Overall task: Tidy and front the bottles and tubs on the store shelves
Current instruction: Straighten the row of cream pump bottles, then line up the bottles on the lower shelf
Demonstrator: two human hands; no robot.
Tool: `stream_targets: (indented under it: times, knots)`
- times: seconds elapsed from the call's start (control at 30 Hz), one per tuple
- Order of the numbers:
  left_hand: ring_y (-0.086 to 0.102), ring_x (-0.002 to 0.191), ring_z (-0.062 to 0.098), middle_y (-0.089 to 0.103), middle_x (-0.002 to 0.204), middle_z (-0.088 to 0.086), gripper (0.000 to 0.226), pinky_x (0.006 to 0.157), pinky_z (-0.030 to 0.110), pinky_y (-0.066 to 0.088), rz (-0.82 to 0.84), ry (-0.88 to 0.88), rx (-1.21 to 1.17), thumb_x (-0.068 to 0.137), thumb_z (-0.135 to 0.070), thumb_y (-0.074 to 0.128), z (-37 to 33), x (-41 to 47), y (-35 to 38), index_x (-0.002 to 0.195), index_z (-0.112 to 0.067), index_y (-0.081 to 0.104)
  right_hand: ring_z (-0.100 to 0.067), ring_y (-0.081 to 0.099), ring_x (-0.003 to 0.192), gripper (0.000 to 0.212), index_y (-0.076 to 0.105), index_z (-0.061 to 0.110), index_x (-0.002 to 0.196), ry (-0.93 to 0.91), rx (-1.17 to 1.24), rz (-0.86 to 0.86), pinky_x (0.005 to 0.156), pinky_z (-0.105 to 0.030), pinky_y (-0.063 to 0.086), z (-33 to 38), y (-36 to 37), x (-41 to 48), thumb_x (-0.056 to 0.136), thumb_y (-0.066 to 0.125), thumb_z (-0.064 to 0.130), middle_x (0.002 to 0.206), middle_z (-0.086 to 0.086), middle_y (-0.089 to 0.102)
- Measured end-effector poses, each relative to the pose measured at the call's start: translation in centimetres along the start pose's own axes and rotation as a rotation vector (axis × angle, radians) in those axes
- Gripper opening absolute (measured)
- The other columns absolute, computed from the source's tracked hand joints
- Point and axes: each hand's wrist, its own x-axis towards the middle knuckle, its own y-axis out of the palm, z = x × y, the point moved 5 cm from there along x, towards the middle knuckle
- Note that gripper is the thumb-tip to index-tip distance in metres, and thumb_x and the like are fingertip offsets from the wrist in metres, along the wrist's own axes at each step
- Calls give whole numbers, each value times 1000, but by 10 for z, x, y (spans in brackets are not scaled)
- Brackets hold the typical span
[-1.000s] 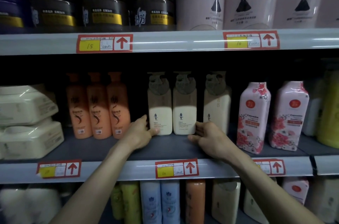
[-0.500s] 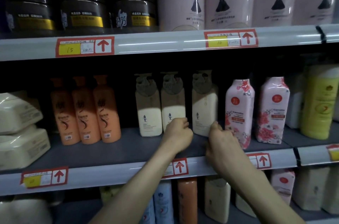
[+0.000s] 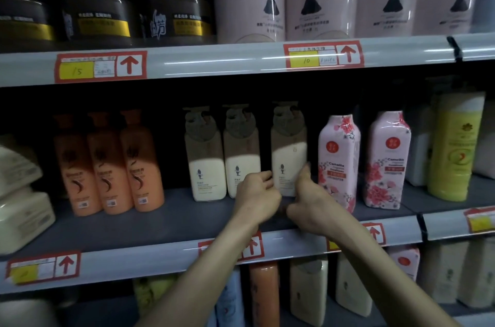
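Both hands, left hand (image 3: 255, 199) and right hand (image 3: 312, 207), are apparently gripping the third cream bottle (image 3: 288, 155), fingers closing around its base.

Mid-frame, three pump bottles (image 3: 242, 155) stand on the middle shelf (image 3: 150, 222), the rightmost seemingly further back. Slim bottles (image 3: 107, 163) stand left, floral bottles (image 3: 364, 163) right, tubs (image 3: 134, 7) upper left.

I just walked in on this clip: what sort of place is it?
Most likely a shop's toiletries aisle. Grey metal shelves carry red-bordered price tags with arrows, and matching products stand in rows: orange pump bottles, cream pump bottles, pink floral bottles.
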Motion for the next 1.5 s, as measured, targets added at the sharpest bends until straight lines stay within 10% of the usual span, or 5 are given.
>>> stream_targets:
  times: [0.2, 0.53, 0.97, 1.17, 1.5]
  knots:
    - [71, 108, 8, 78, 99, -13, 39, 102, 34, 54, 45, -13, 10, 73, -1, 65, 9, 0, -3, 92, -32, 77, -36, 18, 156, 116, -26, 11, 158, 22, 35, 37, 126, -42, 21, -2, 1, 13, 92, 69, 23, 168, -25, 16]
    - [65, 116, 5, 73, 108, -16, 48, 110, 35, 49, 40, 71, 87, 81, 2, 62, 0, -6, -14, 126, -14, 70, -31, 40, 147, 116, -26, 11, 158, -40, 121, 85, 119, -32, 33, 7, 12, 23, 93, 70, 19, 164, -19, 30]
    - [63, 117, 6, 64, 138, 5, 90, 109, 30, 48, 200, 145, 63, 60, -39, 77, -15, -21, 22, 145, -18, 54, 12, 66, 92, 19, 76, 31, 105, -297, 325, -688, 80, -2, 47, -64, -60, -80, 91, 73, 19, 95, 22, 75]
    - [59, 126, 7, 60, 140, -9, 108, 110, 35, 47, 367, 210, 154, 53, -50, 90, -29, -16, 65, 148, -30, 41, -9, 66, 100, 42, 59, 20, 128, -108, 318, -884, 84, -20, 51, -134, -96, -70, 89, 75, 25, 114, 4, 68]
    - [72, 108, 14, 75, 116, -1, 71, 101, 46, 55, 307, 268, 86, 67, -7, 93, -49, -7, 82, 126, -19, 56, -17, 71, 107, 90, 44, 22, 144, 3, 312, -443, 100, -46, 55, -143, -112, -7, 69, 89, 41, 118, 6, 73]
